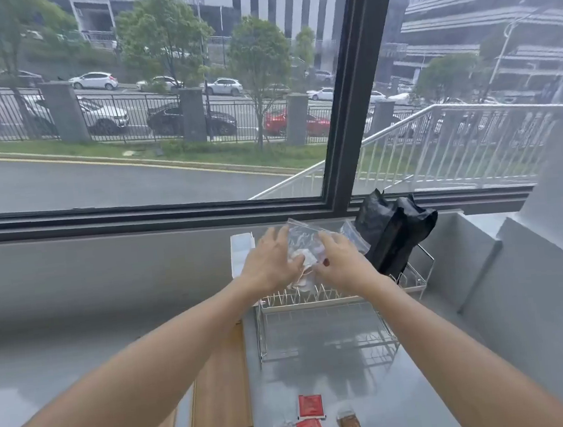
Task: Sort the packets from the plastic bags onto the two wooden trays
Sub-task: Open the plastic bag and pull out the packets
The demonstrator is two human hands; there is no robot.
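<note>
Head view: both hands, left hand (271,266) and right hand (342,265), have fingers pinching a clear plastic bag (305,245) above the wire rack (331,315) — loose packets (310,406) lie on the bench (47,366), both wooden trays (221,391) bare, so sorting seems hardly started.

Red packets (310,406), a brown one (349,425), clear plastic bag (305,242), black bags (393,233), tan wooden trays (221,387), grey counter (64,365).

Clear plastic bag (305,245) of packets — raised, crumpled, between my hands. Loose packets (310,406), red, white, brown — flat on table. Two wooden trays (221,387) — side by side, bare.
</note>
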